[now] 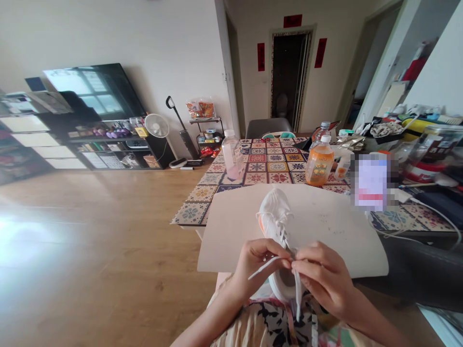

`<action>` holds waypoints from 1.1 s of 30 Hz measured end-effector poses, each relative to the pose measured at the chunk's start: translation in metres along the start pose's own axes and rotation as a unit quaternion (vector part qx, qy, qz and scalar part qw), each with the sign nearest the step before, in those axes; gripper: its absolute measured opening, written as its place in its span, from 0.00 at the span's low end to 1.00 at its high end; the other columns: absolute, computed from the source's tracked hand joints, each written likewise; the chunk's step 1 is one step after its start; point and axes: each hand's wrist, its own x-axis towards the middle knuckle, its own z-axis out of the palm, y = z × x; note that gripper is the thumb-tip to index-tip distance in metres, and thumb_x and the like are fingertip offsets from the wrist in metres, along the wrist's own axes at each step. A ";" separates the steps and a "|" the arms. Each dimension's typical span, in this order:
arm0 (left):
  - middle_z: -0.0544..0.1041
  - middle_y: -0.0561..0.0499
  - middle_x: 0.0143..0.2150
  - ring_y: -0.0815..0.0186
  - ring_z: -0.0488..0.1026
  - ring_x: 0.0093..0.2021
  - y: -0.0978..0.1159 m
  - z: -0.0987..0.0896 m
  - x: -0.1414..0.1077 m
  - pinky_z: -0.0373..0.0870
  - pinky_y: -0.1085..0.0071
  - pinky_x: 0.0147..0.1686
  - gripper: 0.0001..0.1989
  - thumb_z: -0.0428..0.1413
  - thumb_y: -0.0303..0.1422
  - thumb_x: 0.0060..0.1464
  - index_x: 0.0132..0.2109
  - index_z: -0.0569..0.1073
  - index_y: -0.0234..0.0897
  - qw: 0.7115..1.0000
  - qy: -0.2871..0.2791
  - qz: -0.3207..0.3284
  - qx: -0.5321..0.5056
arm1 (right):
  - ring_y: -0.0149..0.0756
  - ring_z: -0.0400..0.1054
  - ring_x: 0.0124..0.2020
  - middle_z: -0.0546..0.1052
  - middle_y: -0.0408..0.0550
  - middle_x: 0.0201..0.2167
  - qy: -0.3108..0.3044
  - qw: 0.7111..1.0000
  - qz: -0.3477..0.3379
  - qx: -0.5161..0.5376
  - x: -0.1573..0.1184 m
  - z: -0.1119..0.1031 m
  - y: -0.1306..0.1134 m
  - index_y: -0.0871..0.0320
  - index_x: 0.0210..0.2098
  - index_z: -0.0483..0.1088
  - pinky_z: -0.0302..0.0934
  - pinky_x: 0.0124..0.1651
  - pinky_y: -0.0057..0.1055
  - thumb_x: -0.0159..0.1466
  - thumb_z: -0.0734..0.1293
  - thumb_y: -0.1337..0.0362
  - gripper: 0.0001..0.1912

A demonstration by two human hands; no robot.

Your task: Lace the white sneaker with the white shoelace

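Observation:
A white sneaker (275, 205) rests on a large white sheet (231, 226), its toe pointing away from me and its heel close to my body. Over its opening, my left hand (262, 262) pinches a white shoelace (263, 270) between thumb and fingers, with a loose end sticking out to the lower left. Right beside it, my right hand (320, 272) also pinches the lace, and another end hangs down below its fingertips. The fingertips of both hands nearly meet. They hide the middle part of the lace and some of the shoe's tongue.
The sheet overhangs the near edge of a table with a patterned tablecloth (256, 166). Behind it stand a clear bottle (232, 156) and an orange drink bottle (320, 164). A blurred phone-like screen (371, 185) and a white cable (434, 207) lie to the right, before clutter.

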 end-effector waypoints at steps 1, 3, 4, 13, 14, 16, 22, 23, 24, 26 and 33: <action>0.79 0.48 0.25 0.66 0.74 0.27 0.000 -0.001 0.002 0.70 0.72 0.31 0.16 0.69 0.42 0.47 0.27 0.77 0.33 1.000 0.015 0.001 -0.010 | 0.40 0.72 0.39 0.77 0.50 0.38 0.020 0.998 0.034 0.042 0.001 -0.001 -0.001 0.52 0.45 0.71 0.67 0.41 0.36 0.71 0.60 0.69 0.09; 0.79 0.49 0.26 0.66 0.75 0.29 0.001 -0.006 0.008 0.72 0.71 0.35 0.17 0.69 0.42 0.48 0.26 0.75 0.34 0.996 0.062 0.013 -0.060 | 0.44 0.71 0.47 0.77 0.50 0.39 0.074 0.980 0.109 0.152 0.003 -0.001 0.002 0.51 0.40 0.70 0.67 0.49 0.41 0.72 0.61 0.63 0.06; 0.80 0.50 0.27 0.65 0.76 0.32 0.001 -0.009 0.012 0.72 0.71 0.38 0.17 0.69 0.42 0.48 0.26 0.73 0.35 0.991 0.089 0.016 -0.101 | 0.44 0.71 0.48 0.77 0.49 0.37 0.100 0.960 0.145 0.216 0.004 -0.001 0.006 0.50 0.38 0.68 0.66 0.51 0.42 0.72 0.61 0.60 0.07; 0.65 0.65 0.17 0.78 0.59 0.16 0.000 -0.072 0.034 0.73 0.73 0.36 0.20 0.68 0.38 0.50 0.31 0.62 0.38 0.980 0.089 -0.019 -0.177 | 0.28 0.44 0.14 0.49 0.31 0.15 0.031 0.826 0.251 0.504 -0.005 -0.026 0.068 0.53 0.25 0.54 0.57 0.23 0.27 0.64 0.66 0.46 0.24; 0.65 0.64 0.17 0.78 0.59 0.17 0.000 -0.080 0.033 0.71 0.74 0.34 0.20 0.67 0.40 0.52 0.31 0.62 0.38 0.988 0.080 -0.022 -0.130 | 0.27 0.43 0.14 0.48 0.31 0.14 0.003 0.829 0.252 0.499 -0.008 -0.029 0.073 0.53 0.24 0.53 0.55 0.22 0.27 0.64 0.66 0.44 0.25; 0.66 0.62 0.17 0.75 0.59 0.19 0.000 -0.094 0.032 0.63 0.76 0.26 0.21 0.65 0.44 0.53 0.30 0.62 0.38 0.998 0.038 -0.043 -0.035 | 0.26 0.43 0.14 0.49 0.31 0.14 -0.048 0.833 0.256 0.487 -0.014 -0.034 0.081 0.54 0.22 0.52 0.52 0.22 0.26 0.62 0.67 0.42 0.27; 0.65 0.59 0.19 0.73 0.57 0.20 0.000 -0.090 0.029 0.53 0.75 0.23 0.15 0.61 0.43 0.56 0.34 0.72 0.34 0.986 -0.081 -0.107 0.104 | 0.28 0.53 0.21 0.61 0.38 0.19 -0.139 0.853 0.289 0.411 -0.009 -0.025 0.074 0.57 0.22 0.61 0.52 0.26 0.27 0.67 0.65 0.44 0.26; 0.64 0.59 0.20 0.72 0.57 0.21 -0.001 -0.084 0.030 0.53 0.75 0.23 0.14 0.59 0.43 0.58 0.36 0.74 0.34 0.979 -0.101 -0.108 0.138 | 0.29 0.55 0.23 0.64 0.40 0.22 -0.143 0.859 0.294 0.395 -0.006 -0.022 0.071 0.58 0.23 0.64 0.53 0.28 0.27 0.68 0.64 0.46 0.26; 0.65 0.58 0.22 0.71 0.58 0.23 -0.002 -0.079 0.030 0.54 0.75 0.24 0.14 0.57 0.43 0.59 0.38 0.75 0.34 0.970 -0.123 -0.107 0.178 | 0.30 0.57 0.25 0.66 0.41 0.25 -0.145 0.866 0.298 0.375 -0.003 -0.019 0.067 0.59 0.24 0.66 0.55 0.30 0.28 0.69 0.63 0.47 0.25; 0.66 0.57 0.24 0.70 0.58 0.24 -0.004 -0.072 0.031 0.54 0.74 0.25 0.14 0.55 0.43 0.60 0.38 0.76 0.35 0.948 -0.163 -0.101 0.254 | 0.31 0.60 0.29 0.68 0.44 0.29 -0.150 0.886 0.302 0.318 0.002 -0.014 0.061 0.59 0.26 0.69 0.58 0.34 0.29 0.71 0.61 0.48 0.25; 0.58 0.61 0.19 0.72 0.53 0.21 -0.005 -0.074 0.031 0.49 0.75 0.22 0.15 0.57 0.43 0.58 0.32 0.75 0.35 0.916 -0.190 -0.106 0.338 | 0.29 0.61 0.26 0.70 0.38 0.25 -0.220 0.891 0.369 0.147 0.003 -0.017 0.047 0.57 0.33 0.69 0.56 0.28 0.24 0.68 0.66 0.57 0.11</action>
